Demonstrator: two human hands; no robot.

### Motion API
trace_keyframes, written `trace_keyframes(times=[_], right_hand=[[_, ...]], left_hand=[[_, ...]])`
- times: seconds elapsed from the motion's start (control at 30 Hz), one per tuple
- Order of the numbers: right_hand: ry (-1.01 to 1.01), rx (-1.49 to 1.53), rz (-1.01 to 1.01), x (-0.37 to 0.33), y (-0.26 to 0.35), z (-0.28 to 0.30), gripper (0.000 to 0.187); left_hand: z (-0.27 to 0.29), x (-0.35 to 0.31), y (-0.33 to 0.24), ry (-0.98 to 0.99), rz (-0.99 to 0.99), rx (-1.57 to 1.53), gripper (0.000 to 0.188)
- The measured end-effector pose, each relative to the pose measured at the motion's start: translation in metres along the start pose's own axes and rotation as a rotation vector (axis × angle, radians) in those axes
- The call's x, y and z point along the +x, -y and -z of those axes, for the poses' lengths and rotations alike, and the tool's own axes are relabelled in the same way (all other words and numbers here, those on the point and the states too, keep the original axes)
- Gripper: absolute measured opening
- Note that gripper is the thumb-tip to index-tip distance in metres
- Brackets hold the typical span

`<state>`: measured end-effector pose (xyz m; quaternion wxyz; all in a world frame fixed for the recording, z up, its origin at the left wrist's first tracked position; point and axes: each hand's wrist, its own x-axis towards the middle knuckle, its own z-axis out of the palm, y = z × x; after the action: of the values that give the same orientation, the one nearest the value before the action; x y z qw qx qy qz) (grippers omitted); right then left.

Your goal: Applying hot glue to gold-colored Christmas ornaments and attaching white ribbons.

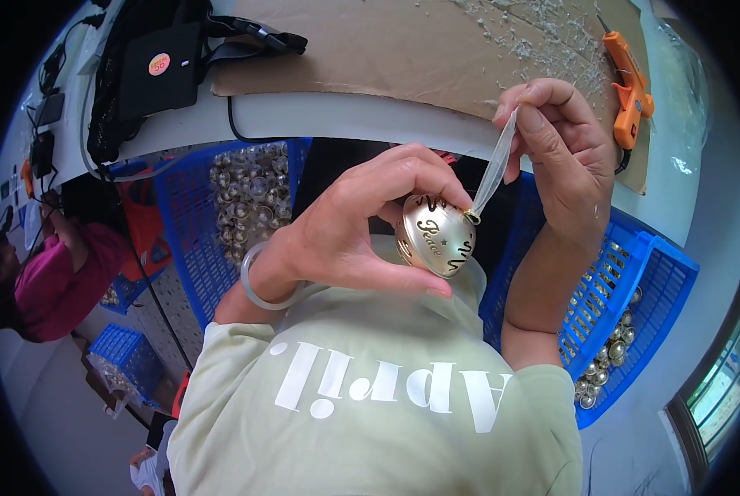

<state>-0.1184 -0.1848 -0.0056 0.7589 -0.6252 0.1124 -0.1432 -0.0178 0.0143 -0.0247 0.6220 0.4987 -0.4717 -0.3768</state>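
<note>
A round gold bell ornament [436, 236] with cut-out openings and dark lettering is held in front of my chest. My left hand [370, 219] grips it, thumb beneath and fingers curled over the top. A small gold loop sits on the ornament's upper right side, and a sheer white ribbon [495, 161] rises from it. The ribbon's upper end is pinched between the thumb and fingertips of my right hand [564, 145], so it runs fairly straight between both hands. Part of the ornament is hidden by my left fingers.
Blue baskets of shiny ornaments stand at left [250, 198] and right [613, 347]. On the white table ahead lie cardboard [370, 50] with pale scraps, an orange glue gun [630, 91] and a black device [159, 70]. A person in a magenta top [64, 289] works at far left.
</note>
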Motion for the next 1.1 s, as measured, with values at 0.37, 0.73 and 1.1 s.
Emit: trace_keyframes(times=[0.37,0.73,1.1], right_hand=[[-0.106,-0.023,-0.053,-0.009,-0.003,-0.003,0.014],[-0.183,-0.072,-0.195,-0.02,-0.008,-0.024,0.015],[-0.39,-0.374,-0.133,-0.036,0.003,-0.012,0.018]], left_hand=[[0.0,-0.001,-0.001,0.002,0.059,-0.098,0.057],[-0.009,0.0,-0.013,-0.147,-0.02,-0.071,0.065],[-0.005,-0.001,-0.014,-0.249,0.018,-0.133,0.081]])
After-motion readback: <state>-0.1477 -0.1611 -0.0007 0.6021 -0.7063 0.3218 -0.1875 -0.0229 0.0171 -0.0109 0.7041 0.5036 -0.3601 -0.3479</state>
